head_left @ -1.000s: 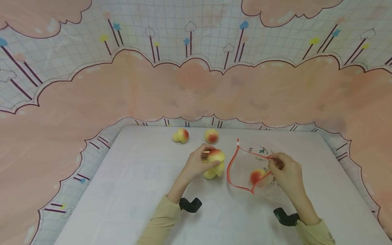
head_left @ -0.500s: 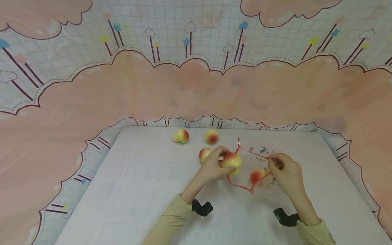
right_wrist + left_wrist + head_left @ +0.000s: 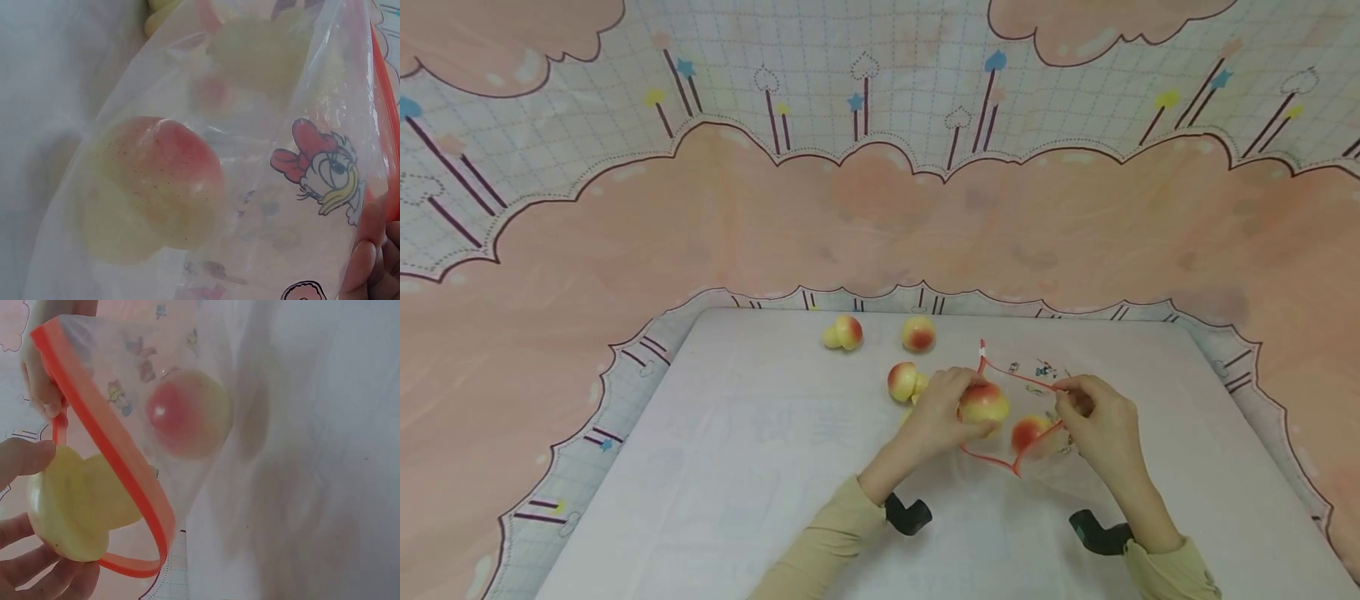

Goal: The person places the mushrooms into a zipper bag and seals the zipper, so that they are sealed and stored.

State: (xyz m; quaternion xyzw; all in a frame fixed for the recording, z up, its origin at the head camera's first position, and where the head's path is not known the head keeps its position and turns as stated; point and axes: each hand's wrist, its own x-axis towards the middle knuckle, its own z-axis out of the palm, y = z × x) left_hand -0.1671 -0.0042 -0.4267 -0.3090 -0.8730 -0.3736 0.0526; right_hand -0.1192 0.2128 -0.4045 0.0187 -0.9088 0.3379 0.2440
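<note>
A clear zip bag (image 3: 1033, 396) with a red rim and cartoon prints lies on the white table (image 3: 715, 467), its mouth facing left. One red-yellow peach (image 3: 1027, 433) (image 3: 187, 414) (image 3: 153, 187) sits inside it. My left hand (image 3: 943, 408) grips a second peach (image 3: 983, 404) (image 3: 75, 503) right at the bag's mouth (image 3: 109, 450). My right hand (image 3: 1093, 421) pinches the bag's upper rim and holds the mouth apart. In the right wrist view only the fingertips (image 3: 369, 262) show at the bag's edge.
Three more peaches lie on the table: one (image 3: 904, 381) just left of my left hand, two (image 3: 842, 332) (image 3: 918, 333) near the far edge. A patterned pink cloth (image 3: 880, 208) hangs behind the table and surrounds it.
My left hand carried a peach from the table's middle rightward to the bag's mouth, uncovering another peach where it had been. The right hand stayed still, holding the bag.
</note>
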